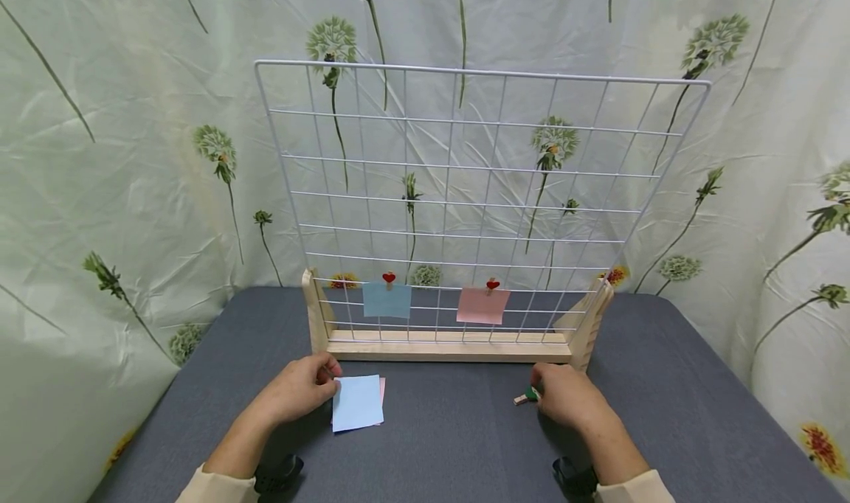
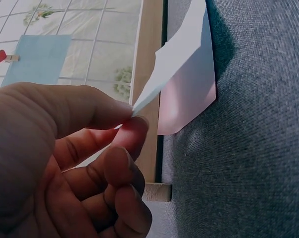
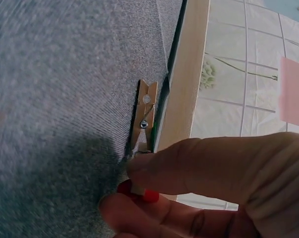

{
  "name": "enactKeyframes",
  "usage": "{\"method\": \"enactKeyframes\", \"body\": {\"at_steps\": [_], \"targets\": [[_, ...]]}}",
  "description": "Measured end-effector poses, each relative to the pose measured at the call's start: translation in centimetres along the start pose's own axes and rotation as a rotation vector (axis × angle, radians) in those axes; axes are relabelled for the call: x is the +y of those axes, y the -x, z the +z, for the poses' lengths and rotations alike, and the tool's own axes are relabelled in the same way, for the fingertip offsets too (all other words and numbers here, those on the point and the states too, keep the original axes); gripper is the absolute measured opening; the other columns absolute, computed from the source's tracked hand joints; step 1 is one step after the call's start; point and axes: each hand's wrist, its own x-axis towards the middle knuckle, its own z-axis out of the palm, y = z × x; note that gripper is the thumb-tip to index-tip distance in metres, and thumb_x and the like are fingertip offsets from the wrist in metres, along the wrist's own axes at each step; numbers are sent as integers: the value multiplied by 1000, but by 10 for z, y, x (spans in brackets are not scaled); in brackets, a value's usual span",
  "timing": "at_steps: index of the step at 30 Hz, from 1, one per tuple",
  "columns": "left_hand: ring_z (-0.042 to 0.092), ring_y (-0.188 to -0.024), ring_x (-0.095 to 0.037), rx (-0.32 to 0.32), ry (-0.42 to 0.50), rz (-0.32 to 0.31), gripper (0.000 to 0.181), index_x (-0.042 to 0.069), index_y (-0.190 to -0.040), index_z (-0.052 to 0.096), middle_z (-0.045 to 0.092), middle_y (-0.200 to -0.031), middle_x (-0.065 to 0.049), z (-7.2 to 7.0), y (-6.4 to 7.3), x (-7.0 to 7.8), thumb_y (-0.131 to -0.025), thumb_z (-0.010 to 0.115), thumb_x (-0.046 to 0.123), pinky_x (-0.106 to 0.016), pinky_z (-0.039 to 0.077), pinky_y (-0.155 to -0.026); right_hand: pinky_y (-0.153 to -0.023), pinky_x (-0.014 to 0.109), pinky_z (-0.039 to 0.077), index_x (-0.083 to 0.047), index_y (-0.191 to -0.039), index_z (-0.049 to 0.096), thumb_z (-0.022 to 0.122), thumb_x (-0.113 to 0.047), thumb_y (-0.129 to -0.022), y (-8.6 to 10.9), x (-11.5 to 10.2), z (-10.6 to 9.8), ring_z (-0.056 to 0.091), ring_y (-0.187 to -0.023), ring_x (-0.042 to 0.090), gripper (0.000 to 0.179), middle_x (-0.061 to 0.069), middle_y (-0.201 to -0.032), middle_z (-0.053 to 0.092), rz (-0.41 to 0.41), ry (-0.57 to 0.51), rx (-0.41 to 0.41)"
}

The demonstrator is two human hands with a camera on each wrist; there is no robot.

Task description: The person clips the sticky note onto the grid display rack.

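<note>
Both grips pinching, one before each end of the wooden stand (image 1: 451, 350)

The left hand (image 1: 299, 391) pinches a blue note (image 1: 358, 405) by its edge, likely parting it from the pink note (image 2: 189, 96) beneath; the right hand (image 1: 567, 397) pinches a red clip (image 3: 151, 196) beside a green clip (image 3: 145, 116); desk (image 1: 458, 429) stretches between them to the stand's edge.

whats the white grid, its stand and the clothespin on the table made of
White grid: likely metal wire with a smooth white coating; the bars are thin and straight. Stand: apparently wood, pale and unpainted-looking, with faint grain. Clothespin: seemingly bare tan wood; its small coiled spring shines like metal.
</note>
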Motion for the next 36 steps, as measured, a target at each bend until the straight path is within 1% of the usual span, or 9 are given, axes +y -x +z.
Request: {"method": "enactKeyframes", "body": {"at_steps": [6, 11, 17, 21, 26, 31, 36], "targets": [[52, -69, -16, -1, 11, 3, 11, 9, -101, 66, 61, -79, 0, 1, -2, -1, -90, 69, 8, -31, 40, -59, -61, 40, 48, -12, -80, 67, 75, 0, -76, 0, 1, -1, 56, -64, 16, 15, 1, -73, 66, -19, -2, 38], [53, -73, -16, -5, 31, -1, 12, 10, -103, 66, 62, -82, -1, 0, -1, 0, -91, 68, 10, -32, 42, -61, -64, 40, 51, -12, -77, 68, 76, 0, -77, -1, 1, -1, 59, -67, 16, 14, 0, -74, 67, -61, 10, 57], [54, -75, -16, 6, 52, 25, 11, 10, -102, 67, 63, -84, -1, 0, -2, -2, -92, 67, 8, -31, 44, -62, -65, 37, 51, -9, -76, 69, 79, -2, -77, -2, 3, -2, 59, -68, 15, 12, 0, -72, 66, -98, -9, 78], [54, -76, -15, 1, 93, 51, 10, 9, -104, 67, 63, -85, -1, 0, -2, -3, -94, 66, 7, -28, 44, -61, -62, 35, 49, -6, -75, 69, 79, 0, -76, -2, 3, -3, 56, -65, 13, 12, 1, -70, 64, -105, -24, 92], [54, -76, -15, -15, 147, 75, 10, 7, -106, 66, 63, -87, -3, -2, 0, 0, -96, 66, 8, -27, 45, -61, -58, 32, 45, -9, -73, 66, 81, -2, -79, -1, 1, -5, 52, -62, 12, 17, -1, -67, 60, -105, -31, 131], [54, -76, -16, -38, 206, 85, 13, 7, -110, 65, 61, -89, -4, -5, 0, 0, -98, 66, 10, -26, 45, -61, -60, 33, 44, -11, -75, 67, 81, -8, -83, 0, -1, -8, 51, -65, 11, 17, -2, -67, 59, -104, 1, 160], [53, -74, -15, -71, 261, 112, 21, 4, -117, 63, 60, -90, -6, -8, 0, 1, -99, 67, 15, -26, 44, -59, -64, 36, 46, -12, -79, 70, 78, -5, -84, 1, -3, -11, 53, -69, 13, 12, -3, -71, 61, -131, 33, 183]]}}
